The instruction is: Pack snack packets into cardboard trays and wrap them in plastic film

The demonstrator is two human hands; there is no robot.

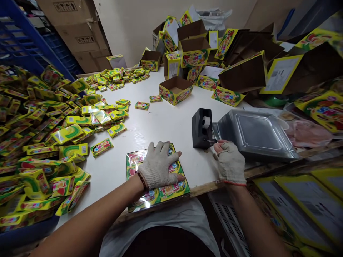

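Observation:
My left hand (160, 166), in a pale knitted glove with bare fingertips, lies flat with its fingers spread on a shiny, clear-wrapped pack of green and yellow boxes (174, 189). This pack sits at the table's front edge. My right hand (230, 162), gloved the same way, is closed at the cutter end of a black tape dispenser (197, 130). Its thumb and forefinger pinch the end of the clear tape there; the strip itself is hard to make out. A white-cored tape roll (206, 122) sits in the dispenser.
A large heap of small boxes (40, 142) fills the left side. An open display carton (175, 91) stands behind the dispenser, with several more piled at the back right. A stack of clear plastic sheets (259, 132) lies beside my right hand. Cardboard boxes (80, 35) stand at the back left.

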